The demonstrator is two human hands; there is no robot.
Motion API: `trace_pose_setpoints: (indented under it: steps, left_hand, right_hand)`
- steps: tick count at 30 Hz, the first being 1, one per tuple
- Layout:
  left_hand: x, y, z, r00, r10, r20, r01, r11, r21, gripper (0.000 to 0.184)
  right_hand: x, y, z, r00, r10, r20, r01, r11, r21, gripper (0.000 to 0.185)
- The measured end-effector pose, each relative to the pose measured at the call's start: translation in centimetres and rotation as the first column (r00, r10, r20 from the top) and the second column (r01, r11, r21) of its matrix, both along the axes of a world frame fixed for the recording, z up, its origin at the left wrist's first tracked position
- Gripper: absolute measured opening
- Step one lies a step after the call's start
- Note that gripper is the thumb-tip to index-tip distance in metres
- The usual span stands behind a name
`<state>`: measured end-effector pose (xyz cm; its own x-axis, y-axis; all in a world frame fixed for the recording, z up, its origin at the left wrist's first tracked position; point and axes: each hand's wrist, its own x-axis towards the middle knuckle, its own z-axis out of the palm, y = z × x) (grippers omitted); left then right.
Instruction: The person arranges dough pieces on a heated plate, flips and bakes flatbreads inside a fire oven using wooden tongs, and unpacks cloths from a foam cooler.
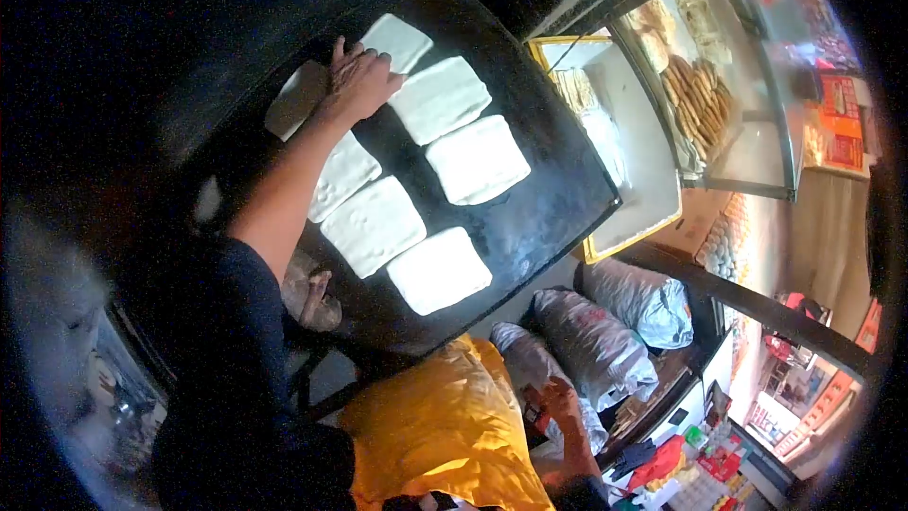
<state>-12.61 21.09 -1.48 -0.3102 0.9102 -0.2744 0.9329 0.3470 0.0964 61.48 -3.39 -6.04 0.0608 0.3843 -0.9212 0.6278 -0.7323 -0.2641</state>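
Several white, flat dough pieces lie on a dark board (530, 227). My left hand (361, 85) reaches over the board, fingers apart, at the near edge of the farthest lit dough piece (397, 43). A shaded dough piece (295, 102) lies left of this hand, and another dough piece (440, 99) lies to its right. Below the board, my right hand (560, 409) hangs beside the yellow apron (440, 421), in front of a silvery bag (515, 350). Its fingers look loosely bent and apart, with nothing visible between them.
A white box with a yellow rim (653, 225) stands right of the board. Beyond it, a glass case holds brown bread sticks (695, 104). More filled silvery bags (591, 345) lie below the box. Small colourful goods (700, 473) are at the lower right.
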Motion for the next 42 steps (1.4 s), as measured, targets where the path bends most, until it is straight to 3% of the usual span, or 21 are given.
trace_pose_setpoints:
  steps: [4,6,7,9,10,11,12,13,15,19,21,22,23,24,26,28,30,34,36,39,42]
  left_hand:
    - [3.5,-2.1,-1.2,0.957,-0.286,-0.047,0.264,0.793,0.549,0.040]
    - [5.6,-3.2,-1.4,0.939,-0.319,0.127,0.252,0.892,0.376,0.037]
    - [5.9,-3.8,-1.1,0.939,-0.298,0.173,0.223,0.908,0.354,0.035]
    - [5.8,-5.0,-1.4,0.940,-0.270,0.210,0.170,0.901,0.398,0.035]
    - [5.6,-5.9,-1.3,0.937,-0.236,0.256,0.105,0.892,0.439,0.035]
    - [5.7,-6.9,0.9,0.959,-0.133,0.249,-0.003,0.876,0.483,0.035]
    - [4.6,-7.6,1.7,0.976,-0.002,0.216,-0.086,0.914,0.397,0.041]
    - [3.2,-8.8,-0.3,0.960,0.133,0.246,-0.244,0.829,0.504,0.043]
    - [-0.9,-11.3,-4.3,0.926,0.373,0.058,-0.324,0.707,0.629,0.041]
    - [-7.9,-14.0,-7.1,0.917,0.172,0.361,-0.301,0.890,0.341,0.045]
    - [-5.0,-13.0,-2.6,0.917,0.232,0.326,-0.329,0.900,0.287,0.050]
    - [-3.4,-13.4,-2.9,0.919,0.230,0.321,-0.327,0.899,0.292,0.050]
    - [-1.2,-14.3,-3.8,0.969,0.238,0.073,-0.247,0.878,0.410,0.054]
    - [1.4,-14.9,-3.8,0.950,0.256,-0.176,-0.137,0.854,0.503,0.060]
    - [7.8,-14.6,0.7,0.981,0.111,0.156,-0.157,0.934,0.320,0.074]
    - [13.6,-12.3,3.6,0.991,-0.094,0.097,0.081,0.988,0.130,0.078]
    - [17.5,-11.0,1.9,0.958,-0.273,0.085,0.204,0.860,0.468,0.073]
    - [19.5,-11.9,1.0,0.959,-0.182,0.217,0.123,0.957,0.262,0.053]
    - [19.5,-13.6,1.3,0.961,-0.175,0.212,0.082,0.919,0.386,0.044]
    - [17.6,-15.8,0.3,0.963,0.126,0.237,-0.226,0.859,0.459,0.050]
    - [14.3,-20.2,-4.1,0.918,0.393,-0.050,-0.353,0.868,0.348,0.069]
  right_hand:
    - [-5.6,2.1,3.6,0.999,-0.032,0.042,0.033,0.999,-0.018,0.050]
    - [-5.1,1.9,2.7,0.938,0.338,0.076,-0.345,0.930,0.125,0.046]
    - [-4.1,1.1,1.3,0.940,0.335,0.070,-0.341,0.931,0.128,0.046]
    - [-0.1,-1.5,-2.4,0.900,-0.227,-0.372,0.280,0.955,0.095,0.044]
    - [0.0,-1.1,-2.6,0.898,-0.223,-0.380,0.276,0.957,0.090,0.044]
    - [-0.2,-0.1,-3.2,0.948,0.268,-0.172,-0.222,0.943,0.247,0.044]
    - [-0.4,0.5,-3.6,0.730,0.677,0.094,-0.672,0.686,0.280,0.044]
    - [-1.3,0.9,-3.0,0.730,0.677,0.088,-0.670,0.685,0.288,0.044]
    - [-3.0,0.6,-1.2,0.986,-0.067,-0.151,0.081,0.993,0.090,0.046]
    - [0.0,0.3,-2.9,0.986,-0.027,-0.166,0.035,0.998,0.046,0.046]
    - [2.4,0.2,-4.8,0.709,0.704,0.048,-0.703,0.699,0.133,0.046]
    - [2.9,-0.3,-5.0,0.710,0.703,0.046,-0.702,0.699,0.140,0.046]
    - [3.3,-0.7,-5.2,0.947,0.251,-0.201,-0.229,0.965,0.127,0.045]
    - [3.6,-0.9,-5.3,0.873,-0.277,-0.401,0.296,0.955,-0.015,0.044]
    - [3.3,-0.8,-4.8,0.950,-0.116,-0.290,0.142,0.987,0.069,0.043]
    - [4.4,-1.3,-4.9,0.986,0.072,-0.149,-0.056,0.992,0.110,0.042]
    - [8.0,-2.8,-8.6,0.947,0.297,-0.120,-0.268,0.940,0.211,0.042]
    - [8.3,-2.7,-5.7,0.963,0.239,-0.121,-0.198,0.940,0.278,0.042]
    - [4.6,-1.0,0.2,0.981,0.033,-0.192,0.011,0.974,0.226,0.043]
    - [9.4,-2.2,-3.2,0.979,0.185,-0.088,-0.158,0.956,0.246,0.046]
    - [11.3,-2.6,-2.4,0.976,0.080,-0.202,-0.021,0.961,0.276,0.048]
